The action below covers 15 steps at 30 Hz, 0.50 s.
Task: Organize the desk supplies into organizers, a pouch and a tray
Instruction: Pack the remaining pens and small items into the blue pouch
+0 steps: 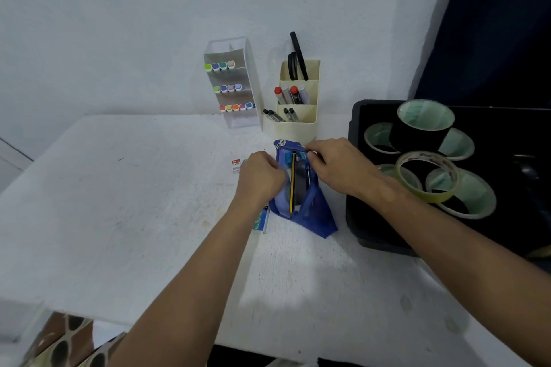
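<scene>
Pouch: the blue pouch lies on the white worktop, just in front of the cream organizer and left of the tray. Its mouth is open and faces up, I think so that things can drop in.
Left hand: the left hand has curled fingers and grips the left edge of the pouch. It seems to pull this side away to keep the mouth wide.
Right hand: the right hand pinches the upper right edge of the pouch near its far end, perhaps at the zip; the slider itself I cannot see.
Inside the pouch: a yellow pencil and some dark things lie lengthwise, so they fit the long shape.
Staple boxes: one small box lies beside the left wrist and another beyond the left hand, both still outside the pouch. Probably they go in next.
Clear organizer: the clear organizer stands at the wall with coloured markers in three rows, caps to the front.
Cream organizer: the cream organizer holds scissors behind, markers in the middle and pens in front, tall things at the back.
Tray: the black tray on the right holds the tape rolls, some stacked on others.
</scene>
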Motion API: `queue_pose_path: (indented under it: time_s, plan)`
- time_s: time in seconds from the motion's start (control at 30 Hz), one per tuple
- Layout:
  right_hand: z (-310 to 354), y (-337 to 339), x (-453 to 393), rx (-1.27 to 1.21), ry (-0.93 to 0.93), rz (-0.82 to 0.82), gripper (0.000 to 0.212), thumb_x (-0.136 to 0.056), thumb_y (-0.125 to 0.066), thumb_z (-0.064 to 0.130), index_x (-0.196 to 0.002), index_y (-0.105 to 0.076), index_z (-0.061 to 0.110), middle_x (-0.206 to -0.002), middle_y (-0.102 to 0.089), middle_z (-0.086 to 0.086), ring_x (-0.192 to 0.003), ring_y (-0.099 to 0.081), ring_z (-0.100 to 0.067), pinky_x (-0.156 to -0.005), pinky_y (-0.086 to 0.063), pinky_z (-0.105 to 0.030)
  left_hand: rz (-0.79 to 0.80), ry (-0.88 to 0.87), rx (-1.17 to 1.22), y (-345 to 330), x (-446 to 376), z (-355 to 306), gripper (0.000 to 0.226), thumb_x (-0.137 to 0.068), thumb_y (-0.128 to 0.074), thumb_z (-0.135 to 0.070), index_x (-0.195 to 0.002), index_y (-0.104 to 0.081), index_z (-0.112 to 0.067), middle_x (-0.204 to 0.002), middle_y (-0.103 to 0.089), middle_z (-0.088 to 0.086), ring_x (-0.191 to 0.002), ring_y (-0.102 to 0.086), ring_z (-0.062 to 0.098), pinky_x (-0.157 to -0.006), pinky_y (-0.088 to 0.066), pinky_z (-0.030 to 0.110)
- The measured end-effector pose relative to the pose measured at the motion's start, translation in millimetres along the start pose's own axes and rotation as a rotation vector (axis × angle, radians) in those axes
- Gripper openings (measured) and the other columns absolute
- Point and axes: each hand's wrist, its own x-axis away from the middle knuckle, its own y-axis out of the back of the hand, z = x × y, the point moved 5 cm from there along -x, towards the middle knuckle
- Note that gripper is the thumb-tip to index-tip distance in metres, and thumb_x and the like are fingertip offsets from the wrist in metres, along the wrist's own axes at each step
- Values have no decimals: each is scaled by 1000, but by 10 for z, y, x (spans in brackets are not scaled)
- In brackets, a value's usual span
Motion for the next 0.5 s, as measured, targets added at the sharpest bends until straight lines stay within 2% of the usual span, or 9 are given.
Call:
queue_pose_path:
  time_s: [0.03,0.07,0.1,0.2,0.27,0.33,0.43,0.5]
  plan:
    - [6,-4,1,0,-1,7,29,-97,-42,22,-107,-67,10,-99,-69,-13,-86,-62,-28,-79,-53,-41,-23,5,-30,31,10,36,2,-86,-59,-12,-88,-59,-11,-80,-54,-3,-84,-55,18,-57,-38,21]
    - [10,0,2,-2,-5,12,30,-97,-42,23,-109,-66,10,-100,-69,-13,-87,-62,-27,-79,-53,-41,-18,32,-50,29,5,88,15,-87,-60,-16,-98,-58,-7,-89,-54,-1,-90,-56,20,-61,-38,21]
    - [11,1,6,-4,-8,13,30,-98,-42,23,-110,-66,10,-101,-69,-13,-88,-62,-27,-80,-53,-41,27,67,-67,-4,-1,135,20,-88,-60,-20,-100,-58,-4,-92,-55,1,-91,-58,21,-64,-38,21]
    - [19,6,24,-4,-17,10,30,-97,-43,23,-111,-66,9,-104,-68,-14,-92,-62,-29,-82,-53,-42,148,92,-111,-93,20,198,29,-89,-56,-21,-65,-50,-7,-64,-50,2,-58,-49,13,-48,-31,21]
    - [24,4,32,5,-29,13,30,-97,-43,24,-112,-65,10,-104,-69,-13,-92,-63,-28,-81,-53,-42,144,73,-100,-79,23,172,29,-88,-54,-15,-61,-50,-6,-57,-48,3,-54,-47,13,-44,-30,22]
    - [25,-3,30,26,-37,20,29,-96,-44,25,-110,-66,12,-101,-69,-12,-88,-62,-28,-76,-53,-36,104,35,-32,-10,23,99,29,-86,-54,-13,-60,-52,-3,-57,-51,8,-54,-48,16,-45,-32,23]
    - [60,6,23,4,-51,49,28,-93,-47,23,-110,-67,15,-95,-70,-11,-81,-62,-28,-69,-51,-33,65,-33,109,91,2,-62,28,-81,-58,-17,-75,-64,9,-74,-64,26,-59,-56,20,-53,-46,32]
    - [122,1,40,-65,-39,61,27,-93,-48,21,-112,-67,15,-94,-70,-10,-78,-63,-26,-70,-55,-39,58,-54,151,126,11,-113,30,-80,-59,-20,-81,-66,9,-80,-67,26,-61,-58,24,-56,-46,32]
